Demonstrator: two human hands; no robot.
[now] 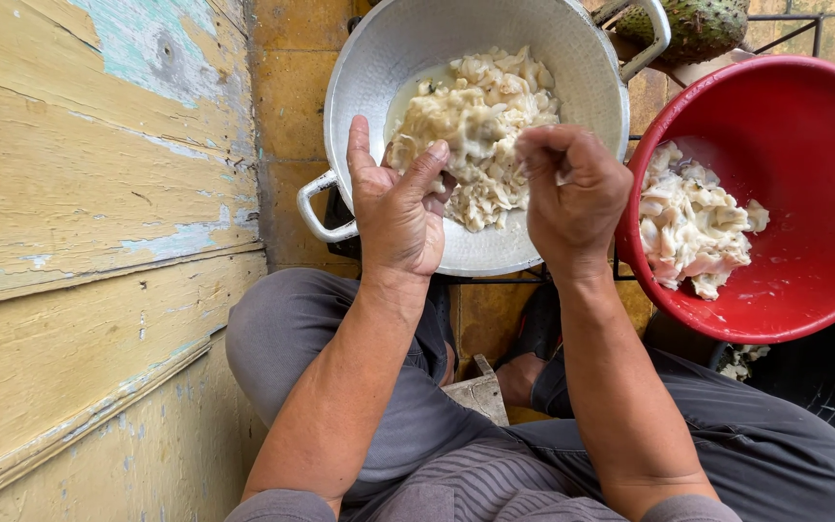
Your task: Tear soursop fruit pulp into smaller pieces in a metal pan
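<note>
Hands: I see both held over the metal pot, close to each other but not touching.
Left hand: half open, thumb and first fingers pinching a small piece of white pulp at the near side of the heap.
Right hand: curled nearly shut, fingertips bunched; I cannot tell if they hold a piece, because the back of the hand hides them.
Pulp heap: lies in the pot, with some pale liquid around it.
Red basin: tilted to the right of the pot, holding a second pile of white pulp.
Step in hand: in my judgement, picking the pulp apart piece by piece over the pot.
Next move: I judge it needs a fine fingertip pull, done low above the pot so that nothing falls on the lap.
</note>
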